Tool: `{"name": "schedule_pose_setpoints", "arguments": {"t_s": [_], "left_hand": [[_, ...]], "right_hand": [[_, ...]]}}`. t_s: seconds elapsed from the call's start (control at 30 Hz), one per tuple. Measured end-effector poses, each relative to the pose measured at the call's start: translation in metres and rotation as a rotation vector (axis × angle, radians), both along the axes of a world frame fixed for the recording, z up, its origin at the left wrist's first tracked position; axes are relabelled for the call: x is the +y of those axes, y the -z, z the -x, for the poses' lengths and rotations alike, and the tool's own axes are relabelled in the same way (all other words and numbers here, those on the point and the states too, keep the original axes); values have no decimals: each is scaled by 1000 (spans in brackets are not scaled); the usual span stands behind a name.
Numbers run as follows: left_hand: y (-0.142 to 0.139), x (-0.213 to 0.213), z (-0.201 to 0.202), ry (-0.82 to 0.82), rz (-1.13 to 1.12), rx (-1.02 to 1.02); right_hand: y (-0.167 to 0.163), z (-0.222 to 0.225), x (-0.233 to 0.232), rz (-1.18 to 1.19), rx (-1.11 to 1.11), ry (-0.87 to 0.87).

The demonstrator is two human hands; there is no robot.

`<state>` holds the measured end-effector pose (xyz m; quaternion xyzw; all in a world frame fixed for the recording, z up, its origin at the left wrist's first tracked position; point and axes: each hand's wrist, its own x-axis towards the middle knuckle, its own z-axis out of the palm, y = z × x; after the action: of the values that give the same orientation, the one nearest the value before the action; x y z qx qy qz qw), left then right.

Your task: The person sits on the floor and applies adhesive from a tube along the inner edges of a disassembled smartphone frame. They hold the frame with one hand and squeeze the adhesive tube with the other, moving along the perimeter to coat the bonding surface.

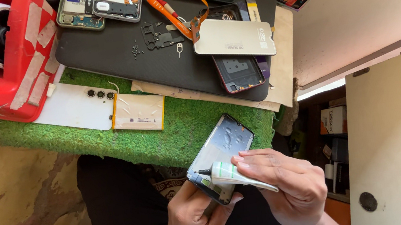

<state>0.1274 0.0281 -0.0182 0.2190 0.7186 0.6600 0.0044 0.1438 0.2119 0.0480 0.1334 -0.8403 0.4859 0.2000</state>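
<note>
Right hand (288, 186): grip closed around a small white glue tube (236, 175), its dark nozzle lying against the lower left edge of a phone frame (220, 157). Left hand (196, 224): fingers closed under and around the bottom end of the same phone frame, holding it tilted above the person's lap, just in front of the tabletop edge.

Green turf mat (181, 126): covers the near part of the tabletop; on it, a white phone back cover (72, 107) with three camera rings, and just beside it to the right a flat pale battery (138, 112).

Black work mat (118, 56): lies behind the turf; carries a light grey back panel (234, 38) partly over a dark red-rimmed phone shell (238, 72), small black brackets (160, 36), loose screws and an orange flex ribbon (173, 16). Two opened phone bodies (94, 4) sit at its far edge.

Red tape dispenser (7, 56): at far left, holding a white roll, patched with strips of tape.
</note>
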Motion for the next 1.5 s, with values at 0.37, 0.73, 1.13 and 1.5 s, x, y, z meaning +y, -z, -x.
{"name": "schedule_pose_setpoints", "arguments": {"t_s": [0.37, 0.73, 1.13, 1.5], "left_hand": [[-7, -5, 6, 35, 11, 25], [-8, -4, 6, 24, 24, 50], [-7, -4, 6, 33, 19, 39], [-6, -4, 6, 33, 33, 34]], "right_hand": [[-7, 7, -7, 8, 11, 14], [-5, 8, -7, -30, 28, 27], [-2, 6, -10, -13, 40, 57], [0, 6, -9, -26, 40, 60]]}}
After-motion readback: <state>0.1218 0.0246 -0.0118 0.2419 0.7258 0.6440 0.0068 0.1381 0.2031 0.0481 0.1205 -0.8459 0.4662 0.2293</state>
